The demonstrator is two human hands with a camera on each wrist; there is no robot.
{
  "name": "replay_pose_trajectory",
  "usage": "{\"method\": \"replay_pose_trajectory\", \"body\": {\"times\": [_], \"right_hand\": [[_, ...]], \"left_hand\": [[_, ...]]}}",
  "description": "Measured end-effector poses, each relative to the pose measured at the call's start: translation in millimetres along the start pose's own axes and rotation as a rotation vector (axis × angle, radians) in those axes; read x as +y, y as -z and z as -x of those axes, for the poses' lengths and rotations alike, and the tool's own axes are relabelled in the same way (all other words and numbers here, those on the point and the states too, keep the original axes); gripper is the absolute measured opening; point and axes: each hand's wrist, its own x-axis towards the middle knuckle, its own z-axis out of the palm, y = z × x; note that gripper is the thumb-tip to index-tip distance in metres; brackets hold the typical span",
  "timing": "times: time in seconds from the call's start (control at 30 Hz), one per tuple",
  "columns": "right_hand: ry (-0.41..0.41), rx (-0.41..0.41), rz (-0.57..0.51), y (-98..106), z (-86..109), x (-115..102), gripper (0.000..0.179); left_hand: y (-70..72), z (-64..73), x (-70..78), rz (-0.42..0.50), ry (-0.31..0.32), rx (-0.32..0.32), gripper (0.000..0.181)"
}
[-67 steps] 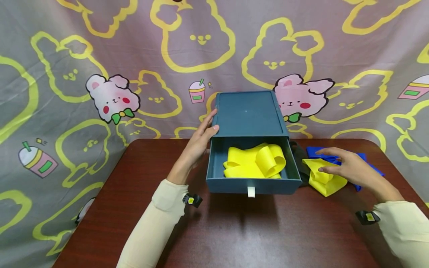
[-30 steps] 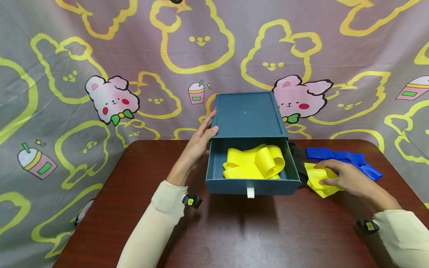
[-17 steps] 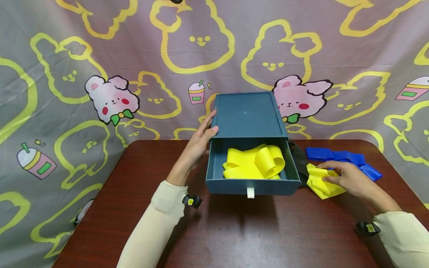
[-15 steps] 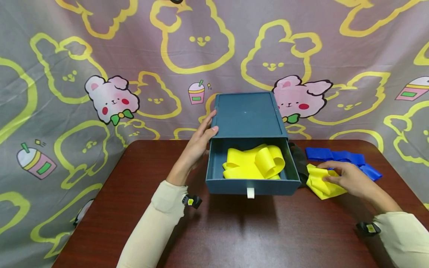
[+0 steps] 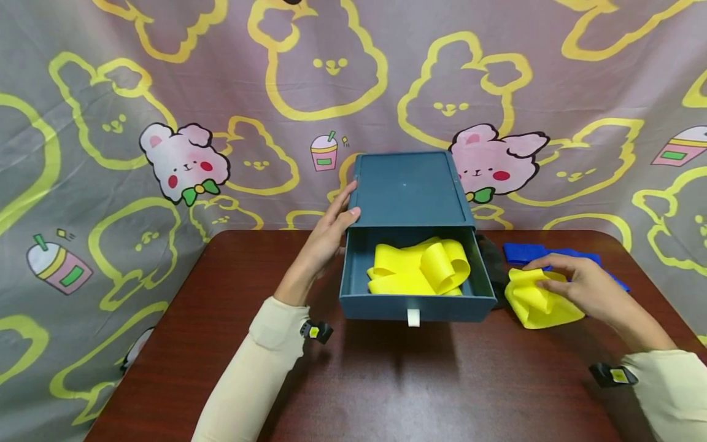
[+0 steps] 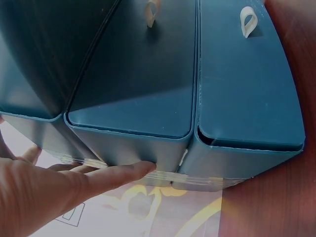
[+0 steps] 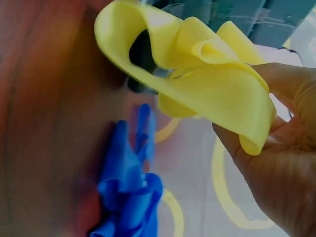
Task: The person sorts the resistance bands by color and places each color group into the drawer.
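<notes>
A dark blue drawer unit (image 5: 405, 187) stands at the table's back. Its top drawer is pulled out, with a looped yellow resistance band (image 5: 405, 270) inside. My left hand (image 5: 326, 236) rests along the unit's left side, thumb near the top edge; the left wrist view shows the thumb extended on the side wall. To the right of the unit, my right hand (image 5: 593, 288) pinches another folded yellow resistance band (image 5: 538, 310) between thumb and fingers. In the right wrist view this band (image 7: 212, 94) hangs in loose loops, raised off the table.
A blue band (image 5: 523, 253) lies behind my right hand, partly hidden by it. Something black (image 5: 493, 264) lies against the unit's right side. Two lower drawers with pale pull loops (image 6: 249, 22) are shut. A patterned curtain (image 5: 248, 73) hangs behind the brown table (image 5: 409, 380).
My right hand has come down onto the yellow band on the table, gripped it and lifted it slightly up and to the right. My left hand and the drawer have not moved.
</notes>
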Motion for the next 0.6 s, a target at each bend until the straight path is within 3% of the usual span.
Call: {"method": "replay_pose_trajectory", "body": {"times": [0.3, 0.6], "right_hand": [[0.012, 0.081, -0.031, 22.2, -2.6, -21.7, 0.024], [0.123, 0.158, -0.082, 42.7, -9.1, -49.1, 0.026]], "left_hand": [[-0.7, 0.5, 0.4, -0.014, -0.002, 0.006, 0.06], [-0.1, 0.1, 0.3, -0.004, 0.004, 0.003, 0.059]]}}
